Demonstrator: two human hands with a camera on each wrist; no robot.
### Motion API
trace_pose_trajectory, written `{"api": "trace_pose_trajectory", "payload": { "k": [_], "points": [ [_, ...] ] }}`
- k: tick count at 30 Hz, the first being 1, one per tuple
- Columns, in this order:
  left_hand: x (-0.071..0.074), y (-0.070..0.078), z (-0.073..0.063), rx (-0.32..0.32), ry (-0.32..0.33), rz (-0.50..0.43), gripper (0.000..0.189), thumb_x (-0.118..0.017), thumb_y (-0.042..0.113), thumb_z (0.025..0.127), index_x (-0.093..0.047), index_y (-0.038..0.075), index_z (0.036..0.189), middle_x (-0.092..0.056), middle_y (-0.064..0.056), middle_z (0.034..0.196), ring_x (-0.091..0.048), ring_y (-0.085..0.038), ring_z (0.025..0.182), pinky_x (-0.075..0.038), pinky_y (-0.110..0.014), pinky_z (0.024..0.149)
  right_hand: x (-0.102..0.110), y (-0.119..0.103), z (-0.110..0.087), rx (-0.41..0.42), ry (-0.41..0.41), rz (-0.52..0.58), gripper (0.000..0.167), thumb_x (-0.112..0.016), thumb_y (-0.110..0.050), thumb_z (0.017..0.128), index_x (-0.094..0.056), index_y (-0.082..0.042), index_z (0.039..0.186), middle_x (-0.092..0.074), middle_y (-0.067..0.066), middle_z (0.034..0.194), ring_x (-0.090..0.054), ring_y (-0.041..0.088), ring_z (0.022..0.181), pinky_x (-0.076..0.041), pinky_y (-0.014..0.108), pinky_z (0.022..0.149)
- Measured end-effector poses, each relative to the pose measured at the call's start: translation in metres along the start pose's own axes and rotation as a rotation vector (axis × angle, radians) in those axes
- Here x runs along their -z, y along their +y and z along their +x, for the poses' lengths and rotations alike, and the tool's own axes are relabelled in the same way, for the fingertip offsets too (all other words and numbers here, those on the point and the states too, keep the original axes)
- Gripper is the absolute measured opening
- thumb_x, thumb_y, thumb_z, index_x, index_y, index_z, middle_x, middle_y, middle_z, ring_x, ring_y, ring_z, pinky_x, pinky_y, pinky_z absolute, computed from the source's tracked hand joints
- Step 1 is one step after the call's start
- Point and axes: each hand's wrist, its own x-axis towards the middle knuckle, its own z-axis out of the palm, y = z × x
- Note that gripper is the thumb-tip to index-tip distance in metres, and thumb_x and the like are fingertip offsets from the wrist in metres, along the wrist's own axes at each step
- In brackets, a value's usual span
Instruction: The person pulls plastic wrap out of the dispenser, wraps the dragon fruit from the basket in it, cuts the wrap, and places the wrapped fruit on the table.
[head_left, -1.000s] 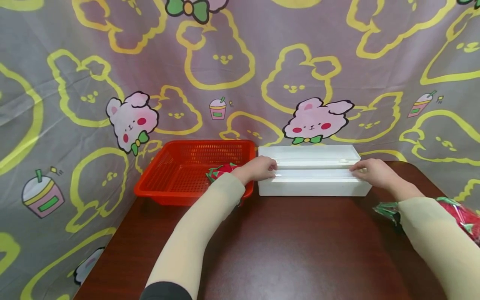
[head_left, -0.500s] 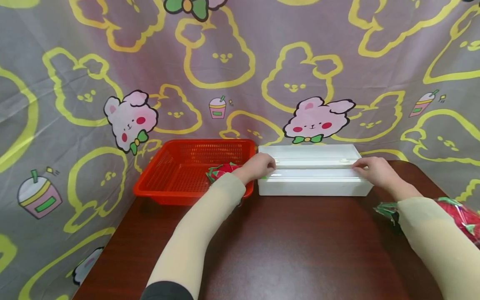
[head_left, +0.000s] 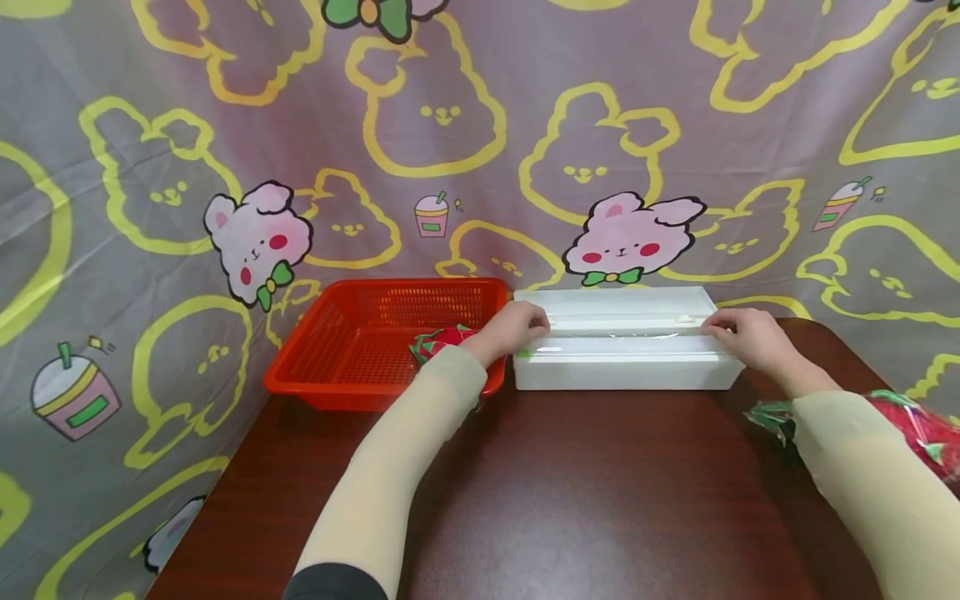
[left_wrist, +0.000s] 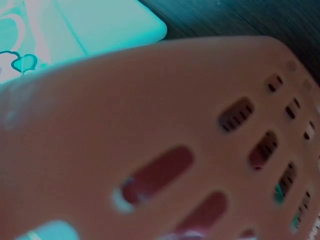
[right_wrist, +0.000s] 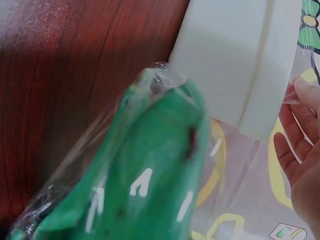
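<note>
On the table stands a long white cling film dispenser [head_left: 622, 377], its lid raised at the back. At its left end my left hand [head_left: 516, 328] pinches the edge of the clear cling film [head_left: 622, 336]. My right hand [head_left: 750, 335] holds the film's other end between thumb and finger. In the right wrist view, thin film trails from the right hand [right_wrist: 306, 135] beside the white box [right_wrist: 230, 65]. The left wrist view is filled by the basket's slotted wall [left_wrist: 125, 110]; the left hand is out of it.
A red plastic basket [head_left: 300, 385] stands left of the dispenser with a red and green dragon fruit [head_left: 438, 340] inside, partly behind the left forearm. A film-wrapped dragon fruit [head_left: 918, 425] lies at the table's right, its green tip [right_wrist: 150, 170] near the right wrist camera. A patterned curtain [head_left: 450, 108] hangs behind.
Both hands have risen slightly, and a strip of wrinkled film now shows stretched between them above the dispenser's front part. The dispenser, basket and fruit stay in place.
</note>
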Motion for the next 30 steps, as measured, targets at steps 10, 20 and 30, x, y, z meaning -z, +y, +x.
{"api": "trace_pose_trajectory", "payload": {
  "k": [10, 20, 30],
  "points": [
    [0.001, 0.005, 0.0, 0.001, 0.025, -0.052, 0.01, -0.064, 0.017, 0.095, -0.068, 0.01, 0.1, -0.065, -0.001, 0.095, -0.056, -0.016, 0.09, -0.047, -0.023, 0.083, 0.009, -0.006, 0.002, -0.013, 0.016, -0.026, 0.019, -0.064, -0.017, 0.095, -0.069, 0.002, 0.098, -0.066, 0.023, 0.094, -0.055, 0.035, 0.082, -0.042, 0.052, 0.071],
    [0.011, 0.008, -0.003, 0.025, 0.094, -0.107, 0.015, -0.063, 0.016, 0.096, -0.068, 0.006, 0.105, -0.063, -0.002, 0.091, -0.055, -0.016, 0.085, -0.048, -0.023, 0.08, 0.024, -0.015, 0.006, -0.078, -0.017, 0.001, 0.029, -0.058, -0.025, 0.099, -0.066, 0.002, 0.103, -0.064, 0.019, 0.089, -0.054, 0.033, 0.078, -0.04, 0.042, 0.063],
    [0.017, 0.013, -0.005, 0.068, 0.172, -0.078, 0.015, -0.064, 0.023, 0.096, -0.068, 0.014, 0.107, -0.066, 0.0, 0.101, -0.057, -0.014, 0.087, -0.048, -0.027, 0.081, 0.031, -0.019, 0.008, -0.04, 0.061, 0.126, 0.021, -0.057, -0.012, 0.099, -0.063, 0.008, 0.099, -0.069, 0.021, 0.085, -0.064, 0.01, 0.07, -0.044, 0.017, 0.062]
  ]
}}
